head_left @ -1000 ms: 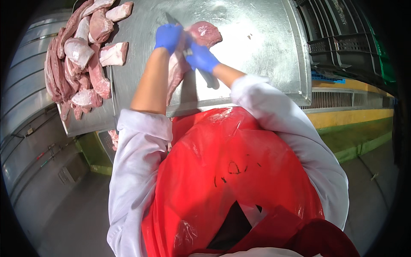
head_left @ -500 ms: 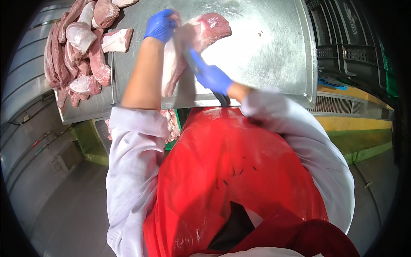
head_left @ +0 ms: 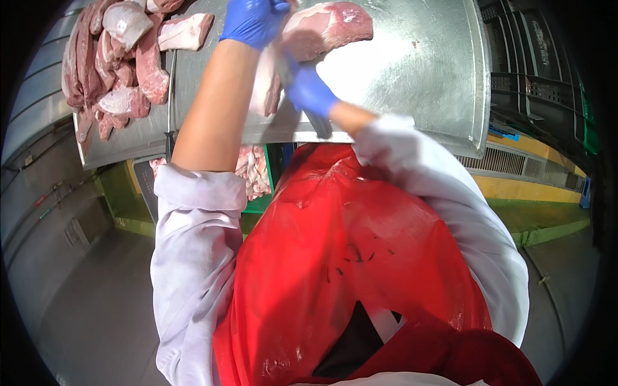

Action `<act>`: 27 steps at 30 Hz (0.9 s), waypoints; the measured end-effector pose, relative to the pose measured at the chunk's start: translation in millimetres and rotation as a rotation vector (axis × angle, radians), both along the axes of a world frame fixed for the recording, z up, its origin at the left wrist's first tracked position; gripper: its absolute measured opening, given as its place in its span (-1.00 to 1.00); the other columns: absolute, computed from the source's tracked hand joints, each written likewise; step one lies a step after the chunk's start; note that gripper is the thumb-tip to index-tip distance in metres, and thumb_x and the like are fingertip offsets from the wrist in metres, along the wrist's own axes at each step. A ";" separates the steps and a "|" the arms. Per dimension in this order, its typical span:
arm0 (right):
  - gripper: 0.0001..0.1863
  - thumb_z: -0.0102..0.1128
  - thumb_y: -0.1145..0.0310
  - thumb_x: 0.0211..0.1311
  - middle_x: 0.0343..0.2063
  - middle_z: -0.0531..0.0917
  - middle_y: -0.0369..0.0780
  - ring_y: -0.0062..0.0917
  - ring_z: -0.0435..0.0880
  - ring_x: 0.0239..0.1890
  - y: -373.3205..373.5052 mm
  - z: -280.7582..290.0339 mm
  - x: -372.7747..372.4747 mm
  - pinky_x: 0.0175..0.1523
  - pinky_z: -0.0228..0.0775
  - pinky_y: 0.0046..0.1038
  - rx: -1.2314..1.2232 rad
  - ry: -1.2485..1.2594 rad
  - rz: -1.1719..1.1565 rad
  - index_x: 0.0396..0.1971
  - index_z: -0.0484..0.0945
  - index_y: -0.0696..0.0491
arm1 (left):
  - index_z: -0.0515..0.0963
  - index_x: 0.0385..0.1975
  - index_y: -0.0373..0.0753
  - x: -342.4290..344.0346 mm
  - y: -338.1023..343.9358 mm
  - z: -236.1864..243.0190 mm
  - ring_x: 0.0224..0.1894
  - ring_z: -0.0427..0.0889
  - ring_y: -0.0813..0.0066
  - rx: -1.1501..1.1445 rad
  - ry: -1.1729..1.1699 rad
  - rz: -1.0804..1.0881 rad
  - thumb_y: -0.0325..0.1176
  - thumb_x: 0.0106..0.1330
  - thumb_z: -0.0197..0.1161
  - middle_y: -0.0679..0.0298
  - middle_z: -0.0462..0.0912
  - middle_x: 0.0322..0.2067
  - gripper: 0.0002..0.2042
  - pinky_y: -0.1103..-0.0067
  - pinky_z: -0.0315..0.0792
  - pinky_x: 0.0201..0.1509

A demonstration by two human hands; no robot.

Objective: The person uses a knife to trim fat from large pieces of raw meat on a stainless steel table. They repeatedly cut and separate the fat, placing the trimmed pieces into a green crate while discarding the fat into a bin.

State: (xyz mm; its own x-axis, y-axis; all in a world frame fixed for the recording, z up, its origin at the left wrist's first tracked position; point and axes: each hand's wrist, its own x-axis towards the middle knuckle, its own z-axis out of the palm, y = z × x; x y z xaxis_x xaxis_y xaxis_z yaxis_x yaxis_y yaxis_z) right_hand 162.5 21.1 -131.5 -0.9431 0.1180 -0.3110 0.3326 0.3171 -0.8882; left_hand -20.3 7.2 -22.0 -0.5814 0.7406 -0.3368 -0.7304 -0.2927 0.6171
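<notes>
A large pale-pink piece of raw meat (head_left: 331, 29) lies on the metal table at the top middle. My left hand (head_left: 252, 22), in a blue glove, is closed on the meat's edge near the upper rim of the picture. Its fingertips are partly cut off from view. In my right hand (head_left: 310, 89), also gloved, is a knife (head_left: 318, 125) with a dark handle end poking out below the fist. The blade is blurred by motion and lies against the meat, between my two hands. A paler part of the meat (head_left: 264, 90) hangs toward the table's near edge.
Several raw meat cuts (head_left: 122, 61) are heaped on the left of the metal table (head_left: 425, 109). A thin rod-like tool (head_left: 170, 109) lies beside them. Under the near edge, a green crate (head_left: 261, 204) holds meat scraps (head_left: 253, 170). Dark crates (head_left: 534, 58) stand at the right.
Both hands and the meat sit higher in the picture. My left hand has shifted slightly right and away from me, and the knife hand slightly left. Less of the pale part shows.
</notes>
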 end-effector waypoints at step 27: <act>-0.15 0.04 0.29 0.22 -0.24 0.68 0.18 0.05 0.71 -0.18 -47.3 -14.6 7.4 0.02 0.52 -0.12 0.255 -0.090 -0.150 0.52 -0.06 -0.30 | 0.40 -0.10 -0.28 -5.0 -167.9 127.0 -0.53 0.41 0.77 0.134 0.507 0.116 -0.50 0.40 0.07 0.32 0.49 -0.40 -0.86 0.84 0.28 -0.52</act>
